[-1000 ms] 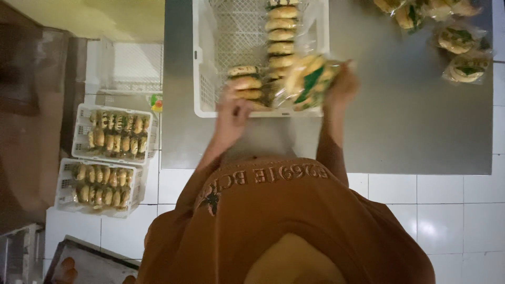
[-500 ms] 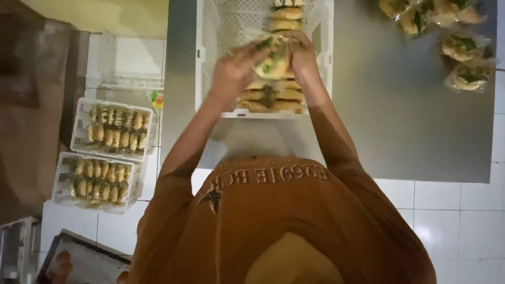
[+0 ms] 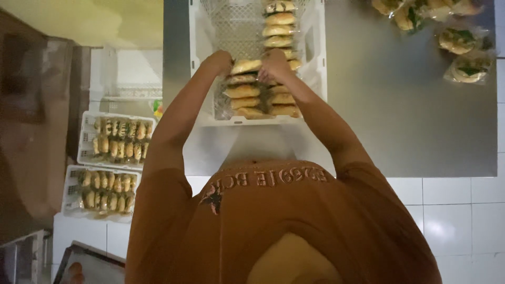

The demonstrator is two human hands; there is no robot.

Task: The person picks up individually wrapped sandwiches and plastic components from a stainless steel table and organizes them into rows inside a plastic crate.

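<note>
Since the earlier frame, both hands have been lowered into the white crate (image 3: 321,79), and the wrapped bun (image 3: 246,67) has been set onto the near row. The placing step is judged to be in hand; release and a further pickup would be called for next. The left hand (image 3: 220,62) and right hand (image 3: 273,66) are closed loosely on the bun's ends. More wrapped buns (image 3: 463,44) lie on the steel worktop (image 3: 400,121); filled crates (image 3: 113,142) stand below on the floor.

Wrapped buns (image 3: 263,89) lie in rows inside the crate (image 3: 202,63) on the table (image 3: 389,121); loose packets (image 3: 465,52) lie right.
</note>
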